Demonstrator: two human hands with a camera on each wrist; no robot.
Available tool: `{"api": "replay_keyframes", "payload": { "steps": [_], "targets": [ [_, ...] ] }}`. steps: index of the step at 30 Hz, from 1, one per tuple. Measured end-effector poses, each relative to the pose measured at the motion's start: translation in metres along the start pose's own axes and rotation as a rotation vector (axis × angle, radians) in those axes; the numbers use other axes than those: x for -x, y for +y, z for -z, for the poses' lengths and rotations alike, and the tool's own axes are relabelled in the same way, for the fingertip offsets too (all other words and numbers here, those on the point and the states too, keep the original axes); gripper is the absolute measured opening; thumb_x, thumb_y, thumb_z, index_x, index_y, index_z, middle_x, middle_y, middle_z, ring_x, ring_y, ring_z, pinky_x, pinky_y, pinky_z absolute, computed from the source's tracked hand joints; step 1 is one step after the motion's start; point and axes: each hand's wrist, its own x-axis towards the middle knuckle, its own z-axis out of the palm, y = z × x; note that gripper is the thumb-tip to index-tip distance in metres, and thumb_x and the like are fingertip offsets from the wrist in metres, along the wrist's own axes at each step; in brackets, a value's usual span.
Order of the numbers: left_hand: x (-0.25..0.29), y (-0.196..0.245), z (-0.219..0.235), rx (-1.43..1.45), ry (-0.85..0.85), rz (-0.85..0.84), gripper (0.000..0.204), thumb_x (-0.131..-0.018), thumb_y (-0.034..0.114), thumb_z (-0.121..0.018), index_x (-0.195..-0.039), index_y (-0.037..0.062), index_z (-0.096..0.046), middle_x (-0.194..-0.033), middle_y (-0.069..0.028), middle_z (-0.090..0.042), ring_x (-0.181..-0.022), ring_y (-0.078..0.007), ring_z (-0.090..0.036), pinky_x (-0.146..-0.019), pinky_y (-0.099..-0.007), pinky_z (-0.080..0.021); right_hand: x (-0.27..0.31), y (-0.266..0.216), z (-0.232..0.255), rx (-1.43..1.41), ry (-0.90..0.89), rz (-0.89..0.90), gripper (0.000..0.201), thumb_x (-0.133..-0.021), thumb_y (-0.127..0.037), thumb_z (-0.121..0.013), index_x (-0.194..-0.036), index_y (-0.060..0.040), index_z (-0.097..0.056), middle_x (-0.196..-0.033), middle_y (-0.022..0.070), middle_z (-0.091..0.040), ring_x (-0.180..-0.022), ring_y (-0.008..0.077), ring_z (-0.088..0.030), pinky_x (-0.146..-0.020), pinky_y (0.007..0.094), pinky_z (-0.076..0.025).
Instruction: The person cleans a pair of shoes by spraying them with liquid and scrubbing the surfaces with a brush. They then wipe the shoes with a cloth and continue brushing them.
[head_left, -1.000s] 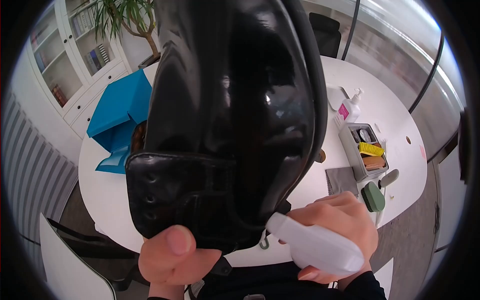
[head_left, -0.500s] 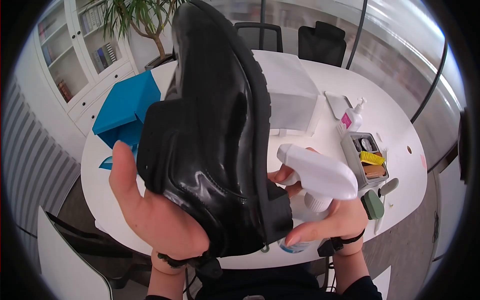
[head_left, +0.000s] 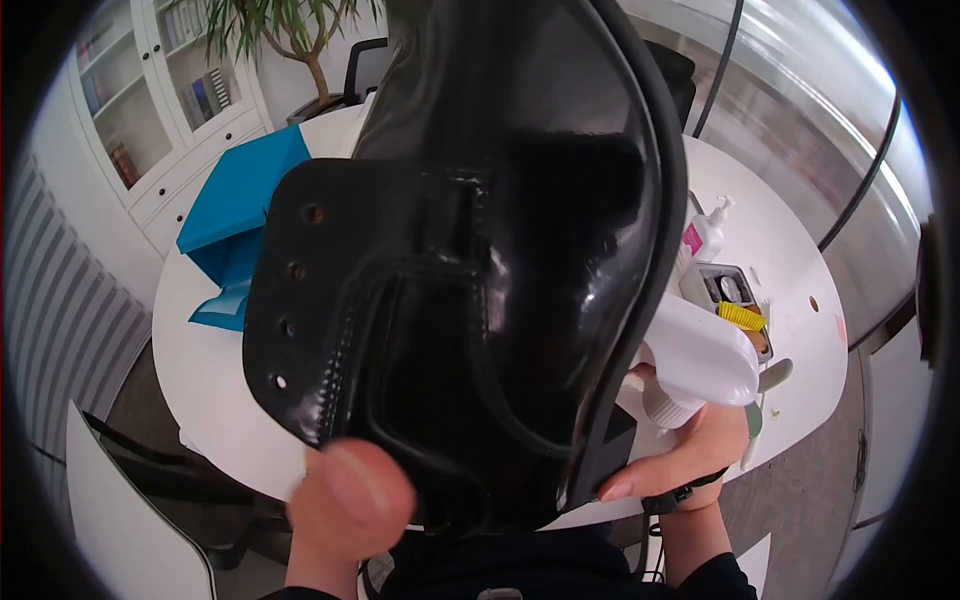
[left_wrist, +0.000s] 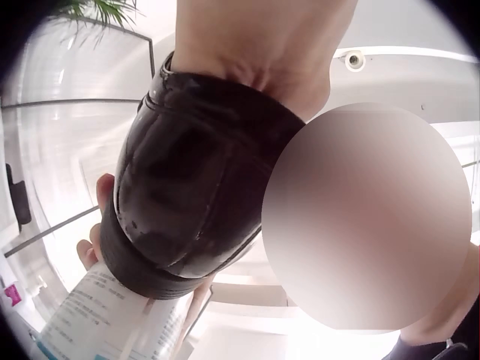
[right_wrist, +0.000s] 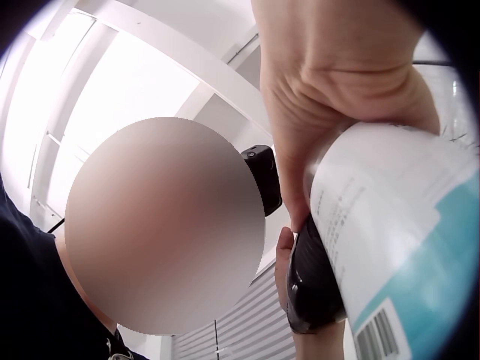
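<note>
A glossy black leather shoe (head_left: 540, 300) with a strap flap and several punched holes fills the middle of the head view, toe up. My left hand (head_left: 350, 500) grips it at the ankle end, thumb outside near the flap; the other fingers are hidden. The left wrist view has the wrist running to the opening of the shoe (left_wrist: 187, 180). My right hand (head_left: 690, 450) holds a spray bottle (right_wrist: 397, 225) with a white trigger head, beside the sole. The right thumb lies right at the heel (head_left: 610, 460).
A blue box (head_left: 240, 200) stands open at the table's left. To the right are a pump bottle (head_left: 710, 230), a grey organizer (head_left: 708, 300) with a yellow brush (head_left: 742, 317), and a long-handled tool (head_left: 775, 375). The white table (head_left: 210, 400) has a chair (head_left: 110, 500) at its left.
The shoe was lowered and tilted half a second ago, and is now raised close to the head camera with its flap facing up. The spray bottle has moved right, partly behind the shoe.
</note>
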Motion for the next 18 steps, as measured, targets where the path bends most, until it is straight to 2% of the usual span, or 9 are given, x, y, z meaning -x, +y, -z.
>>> {"api": "replay_keyframes", "payload": {
  "steps": [4, 6, 7, 15, 16, 18],
  "targets": [
    [0.007, -0.011, 0.000, 0.068, 0.047, -0.125, 0.083, -0.096, 0.064, -0.053, -0.156, 0.0080, -0.036, -0.158, -0.0141, -0.041, -0.142, -0.0368, -0.044, -0.119, -0.0533, -0.036, 0.000, -0.003, -0.006, -0.003, 0.035, -0.018, 0.081, -0.054, -0.008, -0.097, -0.126, 0.0073, -0.062, -0.110, 0.0133, -0.063, -0.101, 0.0233, -0.064, -0.073, 0.0307, -0.054],
    [0.008, -0.015, 0.001, 0.077, 0.066, -0.161, 0.084, -0.096, 0.064, -0.054, -0.156, 0.0085, -0.036, -0.158, -0.0137, -0.041, -0.142, -0.0366, -0.043, -0.119, -0.0531, -0.036, 0.000, 0.000, -0.007, 0.081, 0.052, 0.152, 0.084, -0.053, -0.009, -0.097, -0.127, 0.0075, -0.062, -0.110, 0.0151, -0.063, -0.101, 0.0250, -0.064, -0.070, 0.0312, -0.055],
    [0.008, -0.015, 0.002, 0.073, 0.055, -0.157, 0.085, -0.095, 0.066, -0.054, -0.156, 0.0087, -0.036, -0.158, -0.0134, -0.041, -0.142, -0.0362, -0.043, -0.119, -0.0528, -0.036, 0.001, 0.001, -0.007, 0.074, 0.044, 0.152, 0.084, -0.053, -0.009, -0.097, -0.127, 0.0075, -0.062, -0.110, 0.0151, -0.063, -0.101, 0.0250, -0.064, -0.070, 0.0312, -0.055],
    [0.007, -0.016, 0.009, 0.071, -0.052, -0.124, 0.098, -0.086, 0.078, -0.052, -0.155, 0.0101, -0.038, -0.155, -0.0107, -0.044, -0.140, -0.0332, -0.046, -0.117, -0.0510, -0.039, 0.009, 0.011, -0.013, -0.278, 0.343, -0.004, 0.097, -0.053, -0.026, -0.098, -0.133, 0.0095, -0.058, -0.114, 0.0214, -0.065, -0.103, 0.0352, -0.069, -0.066, 0.0349, -0.057],
    [0.006, -0.016, 0.009, 0.074, -0.068, -0.119, 0.099, -0.085, 0.080, -0.051, -0.155, 0.0103, -0.038, -0.154, -0.0103, -0.044, -0.139, -0.0328, -0.046, -0.117, -0.0508, -0.039, 0.010, 0.008, -0.015, -0.276, 0.339, -0.003, 0.097, -0.053, -0.026, -0.098, -0.133, 0.0095, -0.058, -0.114, 0.0214, -0.065, -0.103, 0.0352, -0.069, -0.066, 0.0349, -0.057],
    [0.005, -0.018, 0.009, 0.085, -0.105, -0.107, 0.102, -0.083, 0.083, -0.051, -0.155, 0.0107, -0.038, -0.154, -0.0097, -0.045, -0.139, -0.0321, -0.046, -0.117, -0.0503, -0.040, 0.010, 0.000, -0.019, -0.278, 0.526, -0.084, 0.100, -0.061, -0.043, -0.090, -0.137, 0.0110, -0.055, -0.110, 0.0250, -0.066, -0.095, 0.0399, -0.072, -0.059, 0.0392, -0.058]
  ]
}}
